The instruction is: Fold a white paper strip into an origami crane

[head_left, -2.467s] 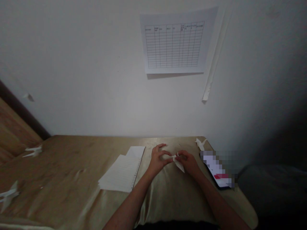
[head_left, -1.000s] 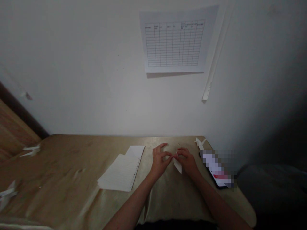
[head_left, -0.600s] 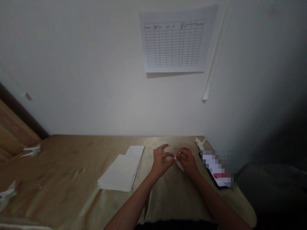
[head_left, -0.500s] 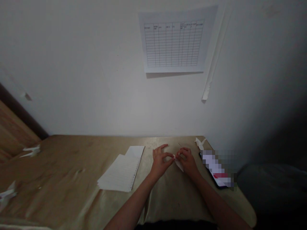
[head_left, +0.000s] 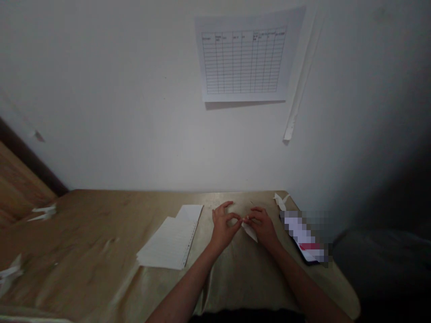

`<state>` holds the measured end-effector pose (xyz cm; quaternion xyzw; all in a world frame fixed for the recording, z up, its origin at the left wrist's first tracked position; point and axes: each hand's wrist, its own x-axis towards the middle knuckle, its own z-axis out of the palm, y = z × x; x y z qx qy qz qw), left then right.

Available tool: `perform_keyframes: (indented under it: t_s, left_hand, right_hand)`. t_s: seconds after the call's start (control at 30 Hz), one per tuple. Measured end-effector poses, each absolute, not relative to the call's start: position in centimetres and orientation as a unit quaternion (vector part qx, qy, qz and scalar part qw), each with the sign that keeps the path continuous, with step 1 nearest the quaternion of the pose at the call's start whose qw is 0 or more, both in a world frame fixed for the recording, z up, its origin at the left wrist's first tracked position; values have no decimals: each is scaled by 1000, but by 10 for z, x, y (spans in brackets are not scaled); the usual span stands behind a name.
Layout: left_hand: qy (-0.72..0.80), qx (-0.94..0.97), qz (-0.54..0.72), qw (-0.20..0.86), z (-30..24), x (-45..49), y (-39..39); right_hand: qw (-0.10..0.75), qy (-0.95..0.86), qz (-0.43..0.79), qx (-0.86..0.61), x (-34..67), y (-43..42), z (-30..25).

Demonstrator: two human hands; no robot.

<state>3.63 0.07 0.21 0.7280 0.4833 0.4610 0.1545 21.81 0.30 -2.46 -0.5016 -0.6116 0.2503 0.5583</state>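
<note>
A small piece of folded white paper [head_left: 249,232] is pinched between my two hands above the table. My left hand [head_left: 222,228] grips its upper tip with thumb and forefinger, the other fingers raised. My right hand [head_left: 264,228] holds the same paper from the right, thumb and forefinger meeting near that tip. Part of the paper is covered by the right fingers. To the left of my hands lies a stack of lined loose-leaf paper [head_left: 170,242] with punched holes along its right edge.
On the right lies a phone [head_left: 303,237], its screen blurred out, with a folded paper bird [head_left: 280,202] behind it. More folded white paper figures lie far left, one at the back [head_left: 43,211], one nearer [head_left: 11,273]. A printed table sheet [head_left: 244,63] hangs on the wall.
Both hands have shifted slightly left with the folded paper. More of the paper shows below the right fingers.
</note>
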Motion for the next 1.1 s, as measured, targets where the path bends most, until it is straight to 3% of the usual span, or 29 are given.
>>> perform_keyframes:
  t_s: [1.1]
  left_hand:
    - [495,746,423,142,3,33,5]
  right_hand:
    - [558,-640,218,-482,218,2,-26]
